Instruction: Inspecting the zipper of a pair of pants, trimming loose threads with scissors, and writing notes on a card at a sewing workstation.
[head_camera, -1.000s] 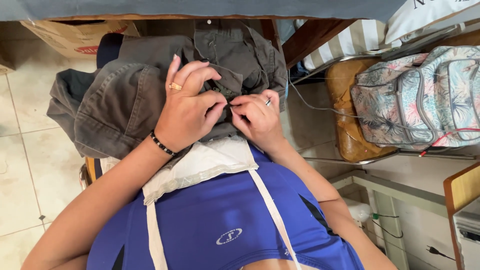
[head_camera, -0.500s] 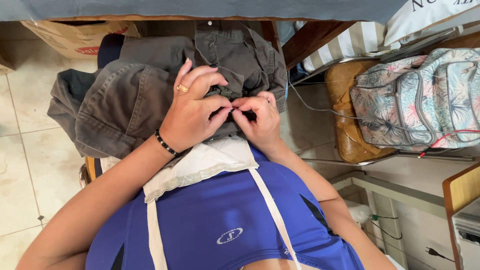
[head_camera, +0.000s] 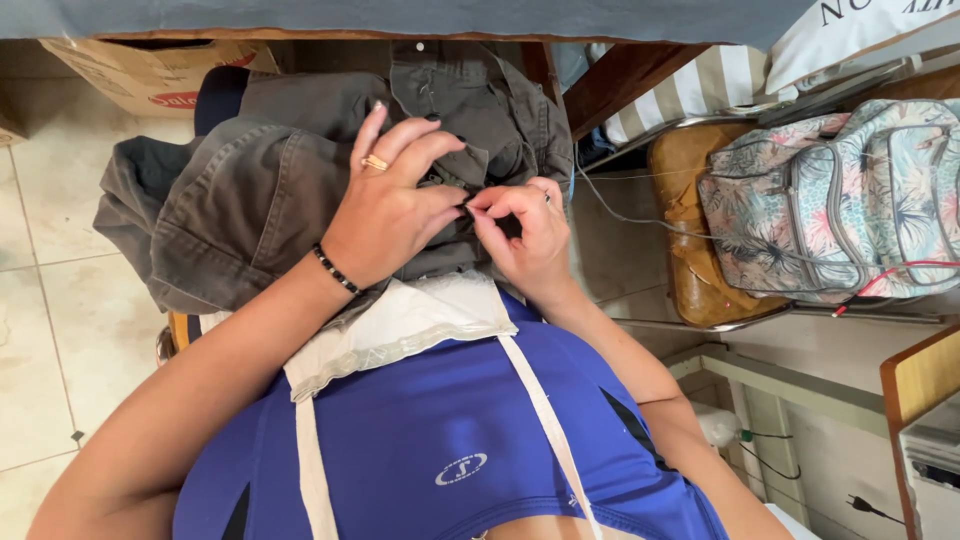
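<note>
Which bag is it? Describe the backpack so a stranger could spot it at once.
Start at the person's right hand, pinching the grey trousers on the lap, and look to that side. On the brown chair lies the backpack. Its pastel leaf print and grey zips set it apart from the plain things around it.

Brown cardboard box (head_camera: 150, 70) with red label top left, white printed sign (head_camera: 860, 30) top right
</note>
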